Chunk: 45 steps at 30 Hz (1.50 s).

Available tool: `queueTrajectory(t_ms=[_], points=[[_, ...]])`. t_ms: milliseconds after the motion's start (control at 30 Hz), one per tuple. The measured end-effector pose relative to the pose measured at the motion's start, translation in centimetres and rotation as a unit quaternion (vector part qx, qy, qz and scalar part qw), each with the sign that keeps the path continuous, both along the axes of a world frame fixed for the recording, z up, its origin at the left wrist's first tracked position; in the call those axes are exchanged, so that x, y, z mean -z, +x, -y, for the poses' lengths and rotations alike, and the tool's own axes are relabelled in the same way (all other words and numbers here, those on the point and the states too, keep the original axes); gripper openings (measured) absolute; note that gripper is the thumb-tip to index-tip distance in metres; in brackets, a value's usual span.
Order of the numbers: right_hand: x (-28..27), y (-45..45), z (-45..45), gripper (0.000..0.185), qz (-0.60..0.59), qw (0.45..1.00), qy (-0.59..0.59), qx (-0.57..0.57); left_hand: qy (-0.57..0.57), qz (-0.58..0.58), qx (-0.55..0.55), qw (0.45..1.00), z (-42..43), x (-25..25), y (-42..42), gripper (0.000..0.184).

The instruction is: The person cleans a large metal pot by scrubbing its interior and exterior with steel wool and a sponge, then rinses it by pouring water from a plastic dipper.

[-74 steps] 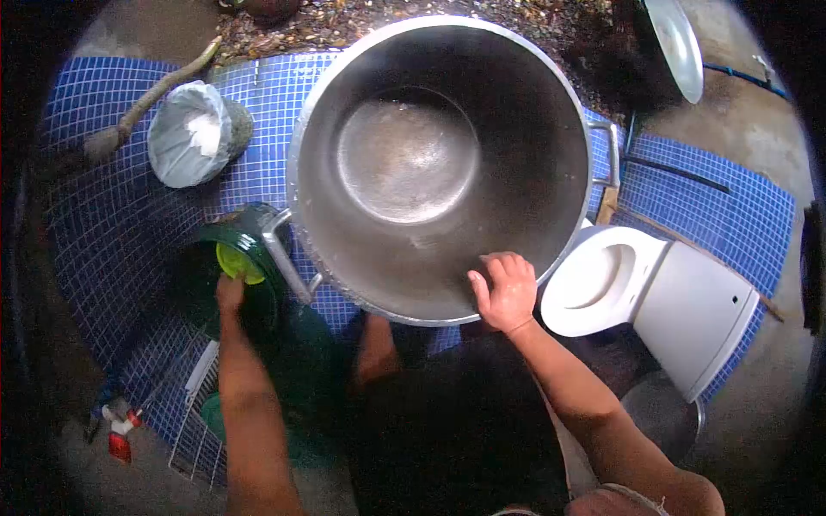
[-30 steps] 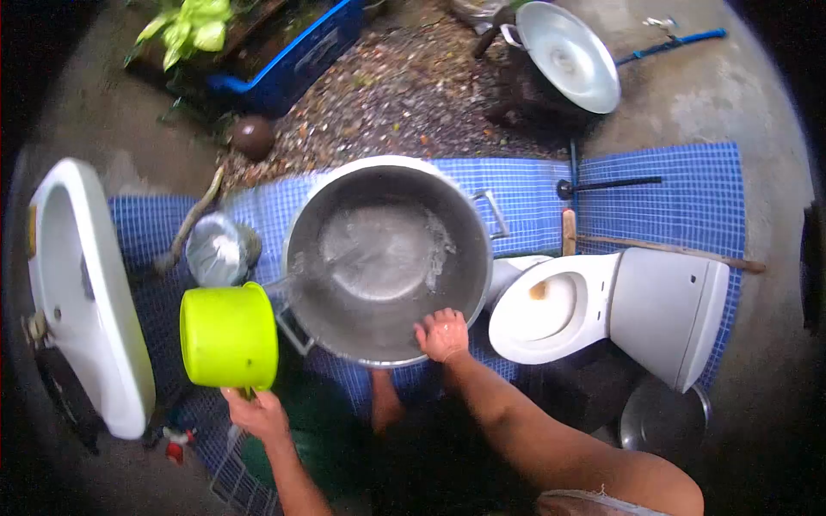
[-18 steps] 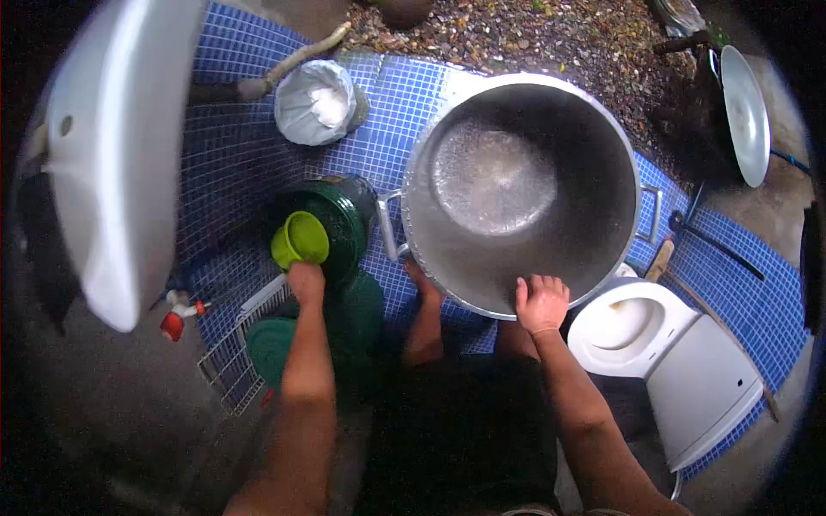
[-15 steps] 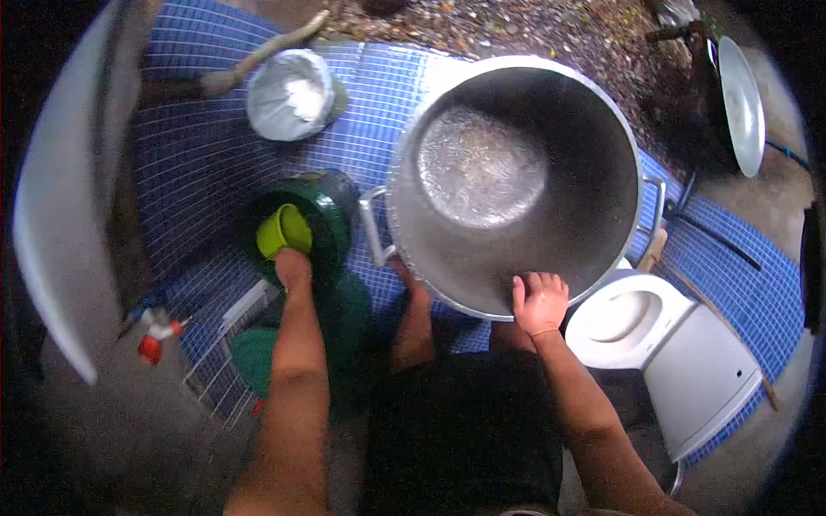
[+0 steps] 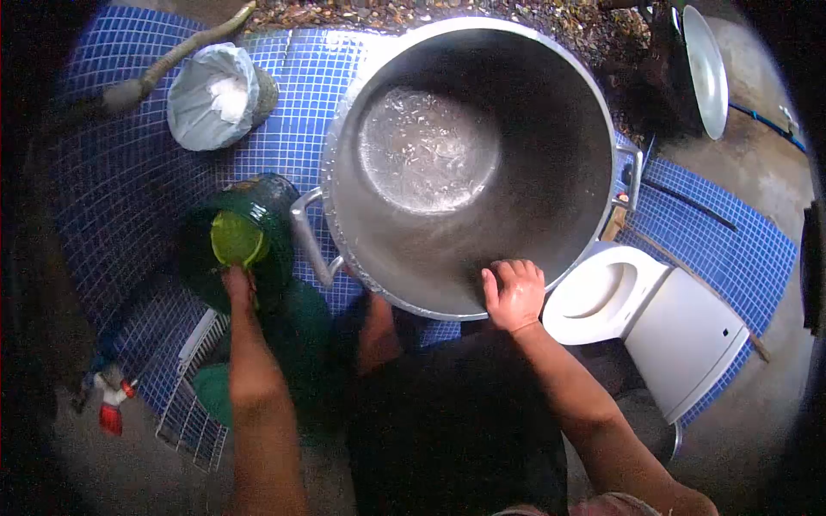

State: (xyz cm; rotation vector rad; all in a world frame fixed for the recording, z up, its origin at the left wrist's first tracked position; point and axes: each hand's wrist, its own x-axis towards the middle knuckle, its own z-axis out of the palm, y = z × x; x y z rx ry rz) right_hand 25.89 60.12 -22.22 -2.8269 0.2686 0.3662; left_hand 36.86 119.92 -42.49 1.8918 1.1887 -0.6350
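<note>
My left hand (image 5: 238, 284) is closed on the handle end of a lime-green plastic dipper (image 5: 237, 234). The dipper is inside the mouth of a dark green bucket (image 5: 280, 196) at the left; the water level in there is too dark to make out. A very large metal pot (image 5: 551, 215) leans with its wide mouth towards me, wet and shiny at its bottom. Over the pot's near rim my right hand (image 5: 516, 297) is hooked, fingers inside and together. One loop handle (image 5: 311, 245) of the pot points left, towards the bucket.
A lined bin (image 5: 202, 116) with white stuff inside stands behind the bucket on blue tiles (image 5: 297, 112). To the right are a white toilet-like seat with its lid (image 5: 684, 335) and a large pale round lid (image 5: 705, 73). A wire rack (image 5: 194, 421) lies lower left.
The view has shifted, so most things sit further left. Inside the bucket the dipper has tilted, with my left hand still on it. My right hand stays at the pot's rim.
</note>
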Motion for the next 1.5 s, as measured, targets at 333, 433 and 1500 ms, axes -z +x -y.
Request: queueTrajectory(t_ms=[333,433,1500], points=[[-2.5,0.2,0.7,0.039,-0.078,0.996,-0.027,0.024,0.132,0.349,0.264,0.890,4.6,-21.3,-2.2,0.016],[-2.3,-0.4,1.0,0.038,-0.045,0.998,-0.018,0.036,-0.094,0.281,0.084,0.951,14.8,-32.7,1.2,0.015],[-2.9,-0.4,1.6,0.034,-0.006,0.999,-0.005,0.049,0.376,0.059,0.231,0.895,10.5,-22.9,-1.9,0.050]])
